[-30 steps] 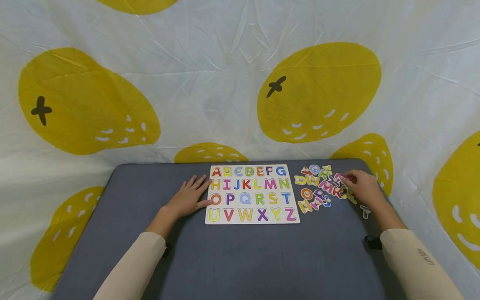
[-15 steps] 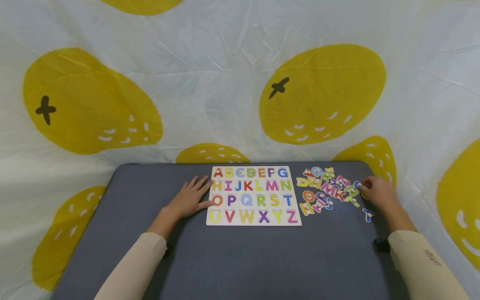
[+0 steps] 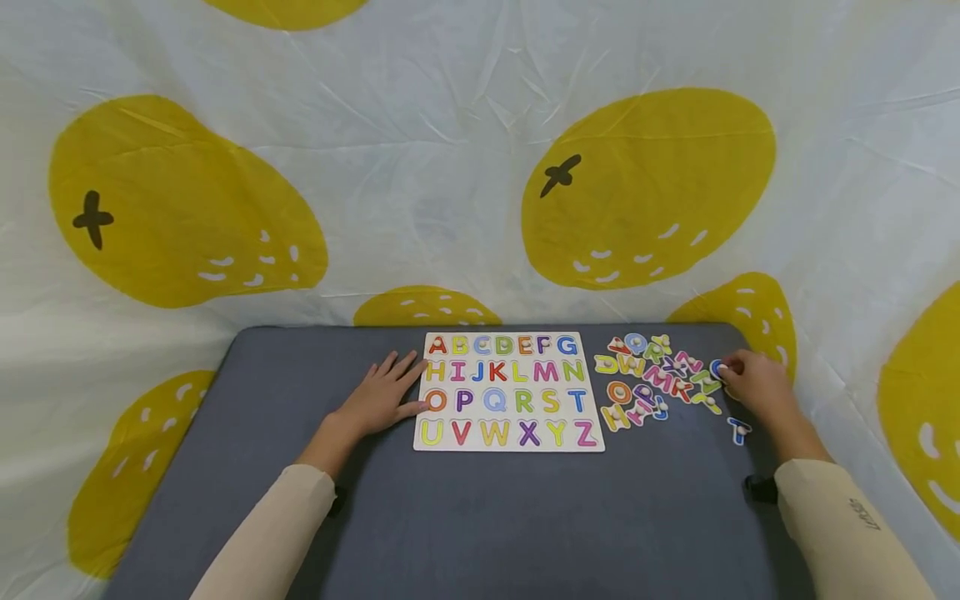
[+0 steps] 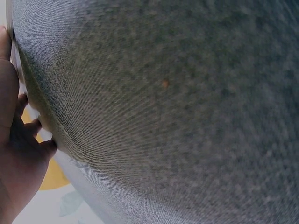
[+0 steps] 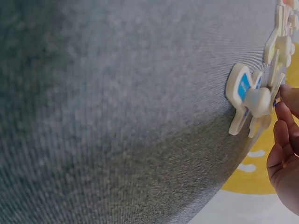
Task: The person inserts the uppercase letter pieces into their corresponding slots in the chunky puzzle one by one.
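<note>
A white alphabet puzzle board (image 3: 510,451) lies on the grey table, its coloured letters running in rows. My left hand (image 3: 372,397) rests at the board's left edge, fingers spread, thumb on the rim beside the O. At the right end of a loose pile of letter pieces (image 3: 660,380), my right hand (image 3: 759,390) pinches a rounded blue letter piece (image 3: 716,367) between thumb and fingers, which partly hide it. A blue T piece (image 3: 738,431) with a knob lies nearer me, below that hand; the right wrist view shows this T piece (image 5: 243,86) close up.
The grey table (image 3: 510,525) ends at a rounded far right corner close to the right hand. Behind it hangs a white cloth (image 3: 420,200) with yellow fruit shapes. The pile's pieces lie close together, some overlapping, right of the board.
My right hand has moved right from over the pink pieces to the pile's right end and now pinches the blue piece. My left hand keeps its place on the board's edge.
</note>
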A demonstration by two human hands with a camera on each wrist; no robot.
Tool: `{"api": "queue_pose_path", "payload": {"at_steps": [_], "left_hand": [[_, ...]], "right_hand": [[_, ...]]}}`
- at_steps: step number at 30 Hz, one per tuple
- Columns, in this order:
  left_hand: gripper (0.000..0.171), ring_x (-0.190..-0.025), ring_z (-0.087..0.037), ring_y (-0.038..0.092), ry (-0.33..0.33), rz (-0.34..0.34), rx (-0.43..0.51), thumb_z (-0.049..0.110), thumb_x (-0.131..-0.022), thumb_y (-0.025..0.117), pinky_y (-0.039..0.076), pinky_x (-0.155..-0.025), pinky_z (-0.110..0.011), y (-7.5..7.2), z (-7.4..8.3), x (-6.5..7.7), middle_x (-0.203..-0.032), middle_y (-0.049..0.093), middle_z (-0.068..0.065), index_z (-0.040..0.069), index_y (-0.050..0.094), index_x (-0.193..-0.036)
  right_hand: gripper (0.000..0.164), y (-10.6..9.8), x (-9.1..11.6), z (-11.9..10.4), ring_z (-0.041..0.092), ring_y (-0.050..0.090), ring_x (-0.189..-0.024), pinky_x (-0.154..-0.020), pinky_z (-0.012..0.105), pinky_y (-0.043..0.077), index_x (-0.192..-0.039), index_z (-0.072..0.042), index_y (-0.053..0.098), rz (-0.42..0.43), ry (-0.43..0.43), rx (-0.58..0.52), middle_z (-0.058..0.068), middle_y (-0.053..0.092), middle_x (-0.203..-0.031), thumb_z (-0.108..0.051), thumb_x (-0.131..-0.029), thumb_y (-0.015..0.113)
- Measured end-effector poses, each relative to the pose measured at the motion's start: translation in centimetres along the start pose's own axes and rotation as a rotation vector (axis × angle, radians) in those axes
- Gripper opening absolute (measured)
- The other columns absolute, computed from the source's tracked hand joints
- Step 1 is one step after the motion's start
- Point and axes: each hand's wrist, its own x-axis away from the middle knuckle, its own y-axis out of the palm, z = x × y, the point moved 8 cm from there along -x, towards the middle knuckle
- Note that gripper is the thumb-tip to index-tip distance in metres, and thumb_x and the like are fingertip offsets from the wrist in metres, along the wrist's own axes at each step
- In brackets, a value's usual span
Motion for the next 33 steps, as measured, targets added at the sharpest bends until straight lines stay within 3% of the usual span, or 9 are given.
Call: {"api": "queue_pose_path", "payload": {"at_steps": [6,13,19,25,33], "left_hand": [[0.086,-0.158,-0.046,0.014,-0.009,0.005,0.007,0.059,-0.099,0.06,0.019,-0.122,-0.069,-0.1,-0.1,0.0,-0.172,0.023,-0.013,0.018,0.025,-0.166],[0.085,-0.158,-0.046,0.014,-0.008,0.006,0.02,0.058,-0.099,0.059,0.018,-0.122,-0.069,-0.1,0.0,0.0,-0.172,0.022,-0.013,0.019,0.025,-0.166],[0.085,-0.158,-0.046,0.014,-0.007,0.007,0.014,0.059,-0.099,0.059,0.018,-0.122,-0.069,-0.1,0.1,0.1,-0.172,0.023,-0.013,0.018,0.026,-0.166],[0.086,-0.158,-0.046,0.014,-0.002,0.003,0.003,0.06,-0.099,0.059,0.019,-0.122,-0.069,-0.1,0.0,0.1,-0.172,0.022,-0.013,0.018,0.024,-0.166],[0.086,-0.158,-0.046,0.015,0.008,0.024,0.013,0.06,-0.098,0.06,0.019,-0.122,-0.07,0.1,-0.2,0.1,-0.172,0.023,-0.013,0.019,0.026,-0.166]], "right_hand": [[0.03,-0.6,0.1,-1.9,0.032,0.059,-0.078,-0.066,0.032,0.044,-0.11,0.009,0.069,0.062,-0.075,0.031,0.023,0.069,-0.091,-0.02,-0.1,0.067],[0.029,-0.4,0.2,-5.5,0.033,0.06,-0.083,-0.076,0.05,0.047,-0.111,0.006,0.071,0.086,-0.144,0.033,0.021,0.07,-0.093,-0.021,-0.1,0.07],[0.024,0.1,0.5,-9.1,0.031,0.059,-0.084,-0.075,0.047,0.047,-0.11,0.004,0.073,0.103,-0.218,-0.011,0.018,0.068,-0.094,-0.018,-0.099,0.071],[0.022,1.1,0.3,-13.0,0.032,0.062,-0.088,-0.083,0.054,0.049,-0.111,0.003,0.072,0.064,-0.275,-0.036,0.019,0.07,-0.099,-0.015,-0.098,0.072],[0.023,3.8,-1.2,-16.9,0.029,0.064,-0.086,-0.081,0.049,0.053,-0.113,0.001,0.073,-0.01,-0.292,-0.06,0.016,0.071,-0.099,-0.016,-0.098,0.072]]}}
